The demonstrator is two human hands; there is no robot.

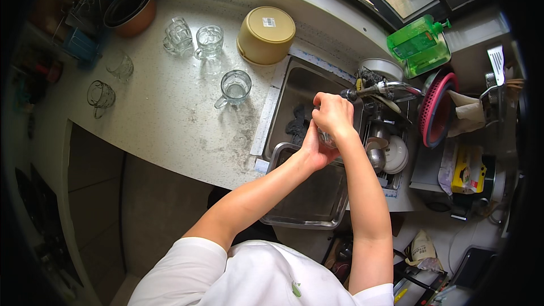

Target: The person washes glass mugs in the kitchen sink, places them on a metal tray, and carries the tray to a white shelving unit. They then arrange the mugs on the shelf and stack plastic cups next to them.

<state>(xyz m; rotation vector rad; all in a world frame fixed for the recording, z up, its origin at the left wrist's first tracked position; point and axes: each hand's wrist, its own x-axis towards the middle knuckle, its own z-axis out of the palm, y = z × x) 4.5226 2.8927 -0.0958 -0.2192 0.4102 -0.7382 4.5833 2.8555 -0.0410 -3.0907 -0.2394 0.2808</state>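
Note:
Over the sink [284, 89], my left hand [318, 153] cups a clear glass [326, 138] from below and the near side. My right hand [333, 112] is bent over the glass, its fingers curled; its fingertips are hidden, so I cannot tell what they grip. Most of the glass is covered by my hands and wrist. A dark grey cloth [297, 125] lies in the sink beside them. Just beyond my right hand is the faucet head [349, 94]. A rectangular metal tray [308, 195] sits under my forearms, at the sink's near edge.
On the left counter stand a glass mug [235, 87], several more glass mugs and an upturned yellow pot [267, 34]. To the right are a dish rack with plates [395, 155], a pink colander [427, 110] and a green soap bottle [414, 44].

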